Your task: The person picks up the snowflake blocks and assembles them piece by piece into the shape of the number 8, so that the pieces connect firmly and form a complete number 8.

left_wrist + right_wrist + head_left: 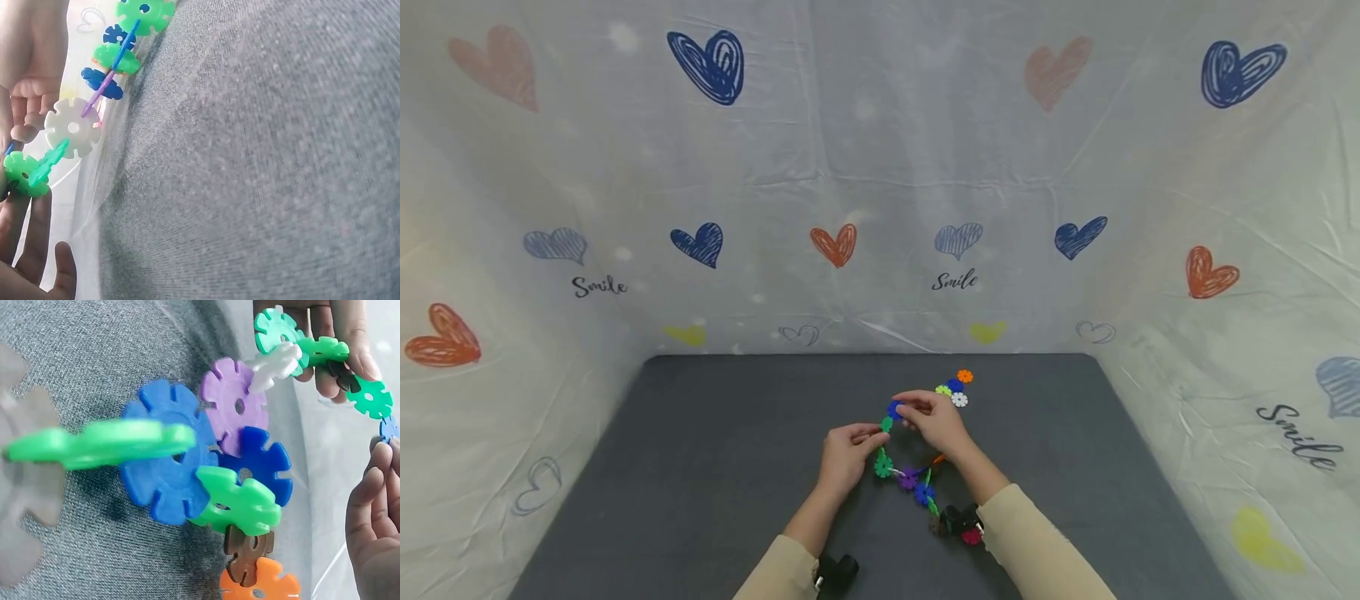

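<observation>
A chain of coloured snowflake discs (910, 477) hangs in a loop between both hands above the dark grey mat (715, 467). My left hand (871, 434) pinches a green disc (886, 423) at the chain's upper end. My right hand (904, 407) pinches a blue disc (893, 409) right beside that green one. In the right wrist view the chain shows close up: a big blue disc (164, 487), a purple disc (234, 406), a white disc (275, 365) and an orange disc (262, 587). In the left wrist view a white disc (73, 127) and a green disc (25, 174) hang by the fingers (28, 244).
Several loose discs lie on the mat just behind my right hand: orange (965, 376), blue (955, 385), light green (943, 390) and white (959, 400). A white sheet printed with hearts (880, 167) walls the mat at the back and on both sides.
</observation>
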Action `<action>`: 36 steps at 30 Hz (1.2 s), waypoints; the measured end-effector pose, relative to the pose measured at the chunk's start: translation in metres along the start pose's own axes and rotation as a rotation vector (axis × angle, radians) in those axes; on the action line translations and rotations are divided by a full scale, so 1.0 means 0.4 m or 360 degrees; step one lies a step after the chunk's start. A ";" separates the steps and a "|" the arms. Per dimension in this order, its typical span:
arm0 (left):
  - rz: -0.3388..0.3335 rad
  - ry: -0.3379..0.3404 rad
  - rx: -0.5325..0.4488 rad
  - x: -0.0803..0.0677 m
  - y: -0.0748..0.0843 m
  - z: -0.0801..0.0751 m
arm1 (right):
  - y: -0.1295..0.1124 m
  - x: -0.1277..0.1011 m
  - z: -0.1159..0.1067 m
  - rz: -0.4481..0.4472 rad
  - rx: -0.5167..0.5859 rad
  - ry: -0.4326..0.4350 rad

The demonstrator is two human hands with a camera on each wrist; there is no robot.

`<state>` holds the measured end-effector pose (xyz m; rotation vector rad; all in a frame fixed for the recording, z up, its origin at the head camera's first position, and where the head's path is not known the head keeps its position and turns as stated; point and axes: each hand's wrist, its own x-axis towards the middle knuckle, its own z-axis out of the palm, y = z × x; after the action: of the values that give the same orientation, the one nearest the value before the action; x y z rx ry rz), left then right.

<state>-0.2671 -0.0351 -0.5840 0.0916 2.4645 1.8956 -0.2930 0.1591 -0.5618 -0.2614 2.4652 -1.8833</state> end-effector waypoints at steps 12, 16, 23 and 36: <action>0.0237 0.0098 0.0238 -0.018 0.030 0.011 | 0.010 -0.008 -0.009 -0.0045 0.0048 -0.0005; 0.0420 0.0147 0.0379 -0.026 0.050 0.019 | 0.020 -0.019 -0.023 -0.0115 0.0162 -0.0019; 0.0517 0.0168 0.0445 -0.034 0.066 0.026 | 0.012 -0.033 -0.046 -0.0235 0.0099 -0.0076; 0.0275 -0.0006 0.0325 -0.021 0.070 0.014 | -0.057 -0.026 -0.045 -0.0282 0.0039 0.0008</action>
<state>-0.2575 -0.0232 -0.5586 0.3221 2.7206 1.6899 -0.2823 0.1721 -0.5360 -0.4899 2.4959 -1.9788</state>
